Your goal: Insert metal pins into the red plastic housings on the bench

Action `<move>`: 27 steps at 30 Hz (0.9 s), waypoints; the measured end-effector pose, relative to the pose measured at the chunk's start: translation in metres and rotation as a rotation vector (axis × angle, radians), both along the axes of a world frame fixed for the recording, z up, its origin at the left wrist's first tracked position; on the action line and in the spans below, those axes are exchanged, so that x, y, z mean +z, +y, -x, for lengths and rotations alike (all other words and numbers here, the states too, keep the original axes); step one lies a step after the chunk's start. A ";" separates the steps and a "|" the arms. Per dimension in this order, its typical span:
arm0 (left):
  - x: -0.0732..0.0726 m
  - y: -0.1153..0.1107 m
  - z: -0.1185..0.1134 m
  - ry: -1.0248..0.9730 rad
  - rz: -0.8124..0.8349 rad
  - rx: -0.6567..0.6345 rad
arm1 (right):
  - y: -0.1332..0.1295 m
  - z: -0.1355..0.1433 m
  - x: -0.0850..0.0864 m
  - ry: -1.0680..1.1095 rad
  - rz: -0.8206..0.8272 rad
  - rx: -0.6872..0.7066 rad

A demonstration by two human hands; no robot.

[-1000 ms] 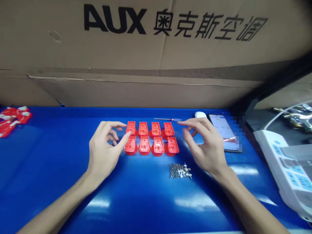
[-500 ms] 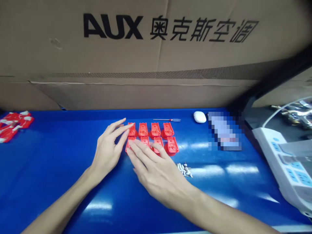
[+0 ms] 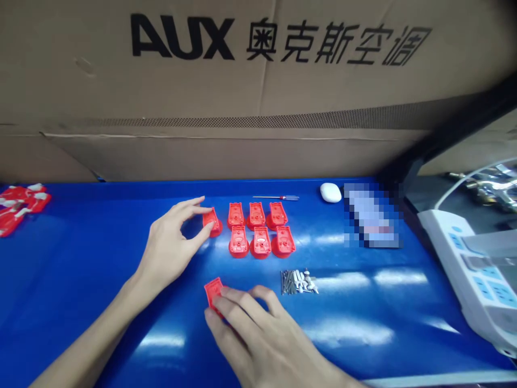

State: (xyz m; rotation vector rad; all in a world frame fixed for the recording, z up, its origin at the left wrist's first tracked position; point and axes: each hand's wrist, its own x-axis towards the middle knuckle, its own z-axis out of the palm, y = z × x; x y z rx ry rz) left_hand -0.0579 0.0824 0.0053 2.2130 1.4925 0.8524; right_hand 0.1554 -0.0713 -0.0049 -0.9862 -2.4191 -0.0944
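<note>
My left hand (image 3: 167,242) pinches a red plastic housing (image 3: 211,220) between thumb and fingers at the left end of the back row. That piece sits slightly tilted, a little apart from the others. Closer to me, my right hand (image 3: 250,328) grips another red plastic housing (image 3: 214,289); my fingers cover much of it. To the right, several more red housings (image 3: 260,241) stand in two rows, their hollow sides facing up. A pile of small dark screws and white pieces (image 3: 299,281) lies on the blue table right of my right hand.
A thin screwdriver (image 3: 278,198) lies behind the rows. Farther right are a white rounded case (image 3: 330,192), a blurred-out phone-like object (image 3: 371,218) and a white power strip (image 3: 464,280). Red and white parts (image 3: 24,205) lie far left. A large cardboard box (image 3: 226,156) stands behind the table.
My right hand has drawn the front-left red housing out of its row toward me. My left hand has shifted the back-left housing slightly left. The small screws are now uncovered.
</note>
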 end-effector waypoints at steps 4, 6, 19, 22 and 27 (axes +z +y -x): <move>0.011 0.000 0.011 -0.009 0.169 -0.039 | -0.014 -0.012 -0.003 0.146 0.040 -0.098; 0.015 0.000 0.017 0.005 0.237 -0.056 | -0.018 -0.020 -0.006 0.209 0.062 -0.141; 0.036 -0.041 -0.005 -0.025 0.586 -0.455 | -0.029 -0.047 -0.019 0.316 0.193 -0.260; 0.030 -0.053 -0.015 -0.003 0.562 -0.487 | -0.030 -0.049 -0.019 0.332 0.202 -0.260; 0.022 -0.062 -0.018 0.070 0.485 -0.430 | -0.033 -0.054 -0.025 0.319 0.209 -0.256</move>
